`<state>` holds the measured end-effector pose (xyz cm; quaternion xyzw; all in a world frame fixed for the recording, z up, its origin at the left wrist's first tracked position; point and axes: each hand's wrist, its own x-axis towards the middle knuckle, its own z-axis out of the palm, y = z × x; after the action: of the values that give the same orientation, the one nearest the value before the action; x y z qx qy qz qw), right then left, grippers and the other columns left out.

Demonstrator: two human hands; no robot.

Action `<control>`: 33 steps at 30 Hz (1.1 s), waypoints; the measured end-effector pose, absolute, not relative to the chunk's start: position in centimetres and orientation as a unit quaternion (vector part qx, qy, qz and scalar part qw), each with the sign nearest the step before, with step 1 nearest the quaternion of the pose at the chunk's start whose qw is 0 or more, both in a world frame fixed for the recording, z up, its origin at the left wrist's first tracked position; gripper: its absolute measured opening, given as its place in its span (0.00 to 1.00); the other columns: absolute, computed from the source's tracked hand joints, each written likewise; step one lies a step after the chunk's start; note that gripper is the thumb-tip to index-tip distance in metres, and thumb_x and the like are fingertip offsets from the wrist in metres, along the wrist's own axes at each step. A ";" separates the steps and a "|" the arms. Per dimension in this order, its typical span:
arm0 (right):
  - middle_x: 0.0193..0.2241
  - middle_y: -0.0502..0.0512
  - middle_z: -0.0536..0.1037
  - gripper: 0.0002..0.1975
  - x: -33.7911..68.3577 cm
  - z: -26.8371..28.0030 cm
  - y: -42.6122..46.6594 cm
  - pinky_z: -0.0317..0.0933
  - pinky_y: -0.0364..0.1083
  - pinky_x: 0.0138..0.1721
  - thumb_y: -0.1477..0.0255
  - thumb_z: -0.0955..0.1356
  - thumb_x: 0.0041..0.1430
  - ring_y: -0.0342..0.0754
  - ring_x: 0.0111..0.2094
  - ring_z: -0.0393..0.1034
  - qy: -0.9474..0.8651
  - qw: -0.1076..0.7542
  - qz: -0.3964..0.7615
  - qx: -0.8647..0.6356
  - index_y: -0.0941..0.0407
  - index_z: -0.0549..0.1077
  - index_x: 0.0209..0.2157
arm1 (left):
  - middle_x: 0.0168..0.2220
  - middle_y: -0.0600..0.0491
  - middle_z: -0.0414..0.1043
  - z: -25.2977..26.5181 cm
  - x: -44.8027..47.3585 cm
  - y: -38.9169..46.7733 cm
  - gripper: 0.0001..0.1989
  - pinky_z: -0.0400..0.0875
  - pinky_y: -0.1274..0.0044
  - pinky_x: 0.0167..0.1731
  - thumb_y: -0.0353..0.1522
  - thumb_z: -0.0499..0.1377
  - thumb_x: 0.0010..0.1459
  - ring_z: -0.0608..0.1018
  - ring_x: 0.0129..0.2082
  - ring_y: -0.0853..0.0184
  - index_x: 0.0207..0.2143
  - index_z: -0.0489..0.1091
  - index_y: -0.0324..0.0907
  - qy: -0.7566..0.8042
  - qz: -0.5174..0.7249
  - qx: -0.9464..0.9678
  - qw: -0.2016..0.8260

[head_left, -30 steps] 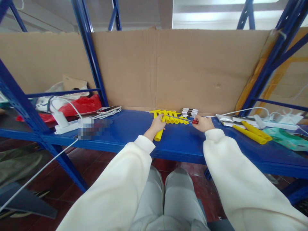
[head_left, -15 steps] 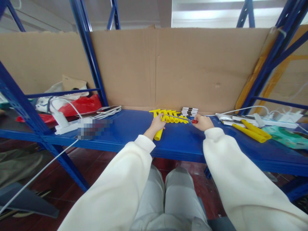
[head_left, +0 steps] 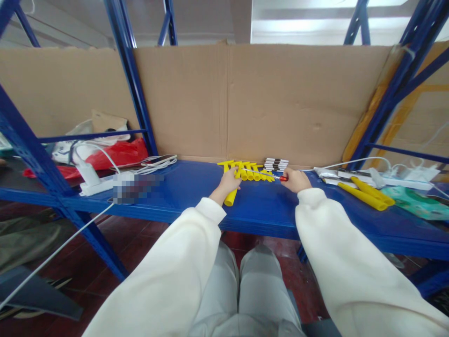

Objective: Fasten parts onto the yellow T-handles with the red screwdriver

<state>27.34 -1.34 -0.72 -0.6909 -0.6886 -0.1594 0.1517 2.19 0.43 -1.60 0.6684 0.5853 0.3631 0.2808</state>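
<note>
My left hand [head_left: 229, 180] is closed round a yellow plastic tube-like piece [head_left: 230, 197], whose round lower end points toward me. In my right hand [head_left: 295, 180] is a screwdriver [head_left: 283, 178] with a red handle, gripped by the fingers. Its thin metal shaft reaches left toward the yellow piece by my left hand; whether the tip touches it I cannot tell. Behind and between the hands lies a row of several similar yellow pieces [head_left: 250, 174]. A stack of small white-and-black packets [head_left: 276, 164] sits just behind the screwdriver.
The blue shelf top [head_left: 189, 187] backs onto a cardboard sheet [head_left: 280, 103]. To the right lie two yellow tubes [head_left: 365, 195], a green packet [head_left: 417, 201] and a white power strip [head_left: 403, 180]. Leftward are a white charger block [head_left: 87, 180], cables and a red bag [head_left: 119, 153].
Almost nothing differs. Both hands keep their places and holds, and the view has shifted very slightly.
</note>
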 end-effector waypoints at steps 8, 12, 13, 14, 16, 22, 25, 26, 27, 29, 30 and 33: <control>0.36 0.59 0.83 0.11 27.3 -0.9 -1.2 0.54 0.51 0.44 0.71 0.64 0.57 0.56 0.39 0.76 -0.689 0.149 -0.178 -0.687 0.55 0.76 0.39 | 0.63 0.40 0.70 -1.7 2.1 0.5 0.30 0.79 0.79 0.32 0.25 0.57 0.65 0.84 0.29 0.69 0.69 0.61 0.43 0.582 0.367 0.673 0.272; 0.36 0.58 0.83 0.10 27.7 -1.2 -0.8 0.52 0.52 0.46 0.70 0.64 0.57 0.56 0.39 0.75 -0.696 0.163 -0.177 -0.677 0.54 0.75 0.37 | 0.62 0.40 0.70 -1.8 2.1 0.6 0.31 0.79 0.79 0.32 0.25 0.57 0.64 0.84 0.29 0.69 0.69 0.61 0.43 0.583 0.368 0.671 0.273; 0.35 0.58 0.83 0.09 27.7 -1.2 -0.8 0.52 0.53 0.46 0.70 0.64 0.57 0.56 0.39 0.75 -0.694 0.161 -0.177 -0.679 0.54 0.75 0.37 | 0.62 0.40 0.70 -1.9 2.1 0.7 0.31 0.79 0.79 0.32 0.25 0.57 0.64 0.84 0.29 0.68 0.69 0.61 0.43 0.582 0.368 0.671 0.273; 0.34 0.58 0.83 0.09 27.7 -1.1 -0.8 0.52 0.53 0.46 0.70 0.64 0.57 0.56 0.39 0.75 -0.691 0.158 -0.176 -0.683 0.54 0.75 0.37 | 0.62 0.40 0.70 -1.9 2.1 0.7 0.31 0.79 0.79 0.32 0.25 0.57 0.64 0.84 0.29 0.68 0.69 0.61 0.43 0.581 0.369 0.672 0.273; 0.34 0.58 0.83 0.09 27.6 -1.0 -0.9 0.53 0.52 0.46 0.71 0.65 0.58 0.56 0.38 0.76 -0.683 0.151 -0.174 -0.693 0.54 0.75 0.39 | 0.62 0.40 0.70 -1.8 2.1 0.7 0.31 0.79 0.79 0.32 0.25 0.57 0.64 0.84 0.29 0.68 0.69 0.61 0.43 0.579 0.368 0.674 0.274; 0.35 0.62 0.83 0.10 27.4 -0.8 -1.3 0.56 0.49 0.39 0.69 0.65 0.58 0.57 0.38 0.76 -0.673 0.145 -0.172 -0.704 0.55 0.75 0.41 | 0.61 0.41 0.71 -1.7 2.1 0.7 0.32 0.78 0.80 0.31 0.25 0.57 0.63 0.84 0.30 0.69 0.69 0.60 0.43 0.581 0.360 0.675 0.278; 0.35 0.60 0.83 0.11 27.5 -1.0 -1.0 0.56 0.51 0.43 0.69 0.65 0.57 0.57 0.39 0.76 -0.679 0.154 -0.174 -0.696 0.54 0.74 0.42 | 0.62 0.41 0.70 -1.8 2.1 0.7 0.31 0.78 0.80 0.31 0.26 0.57 0.64 0.84 0.30 0.69 0.69 0.61 0.43 0.582 0.364 0.673 0.274; 0.36 0.59 0.83 0.11 27.6 -1.1 -0.9 0.55 0.52 0.45 0.69 0.65 0.57 0.57 0.40 0.76 -0.681 0.159 -0.172 -0.693 0.54 0.74 0.42 | 0.62 0.41 0.70 -1.8 2.1 0.6 0.31 0.78 0.80 0.31 0.26 0.57 0.64 0.84 0.30 0.68 0.69 0.61 0.43 0.583 0.365 0.673 0.273; 0.36 0.59 0.83 0.11 27.7 -1.2 -0.8 0.54 0.52 0.46 0.69 0.65 0.57 0.57 0.41 0.76 -0.683 0.164 -0.168 -0.691 0.54 0.74 0.41 | 0.62 0.41 0.71 -1.7 2.1 0.6 0.31 0.78 0.80 0.31 0.26 0.57 0.64 0.84 0.30 0.68 0.69 0.61 0.44 0.584 0.364 0.672 0.272; 0.37 0.59 0.83 0.11 27.9 -1.4 -0.5 0.53 0.53 0.46 0.70 0.64 0.57 0.58 0.42 0.75 -0.686 0.177 -0.160 -0.688 0.55 0.73 0.40 | 0.61 0.41 0.72 -1.7 2.2 0.5 0.31 0.78 0.80 0.31 0.26 0.57 0.64 0.85 0.30 0.68 0.69 0.61 0.44 0.585 0.363 0.672 0.273; 0.38 0.60 0.83 0.10 28.1 -1.5 -0.3 0.52 0.53 0.46 0.70 0.64 0.56 0.58 0.42 0.75 -0.686 0.186 -0.159 -0.686 0.55 0.73 0.40 | 0.61 0.41 0.72 -1.6 2.2 0.4 0.31 0.78 0.80 0.31 0.25 0.57 0.64 0.85 0.30 0.68 0.69 0.61 0.43 0.585 0.363 0.671 0.274; 0.40 0.62 0.82 0.07 28.5 -1.7 0.0 0.50 0.53 0.45 0.70 0.65 0.56 0.59 0.44 0.73 -0.686 0.215 -0.176 -0.673 0.55 0.72 0.37 | 0.61 0.41 0.72 -1.4 2.2 0.3 0.31 0.78 0.80 0.30 0.25 0.57 0.64 0.85 0.30 0.68 0.69 0.61 0.43 0.586 0.366 0.668 0.276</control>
<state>28.50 0.01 -1.73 -0.6727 -0.6859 -0.1759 0.2146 2.21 0.25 -1.44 0.6679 0.5864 0.3660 0.2757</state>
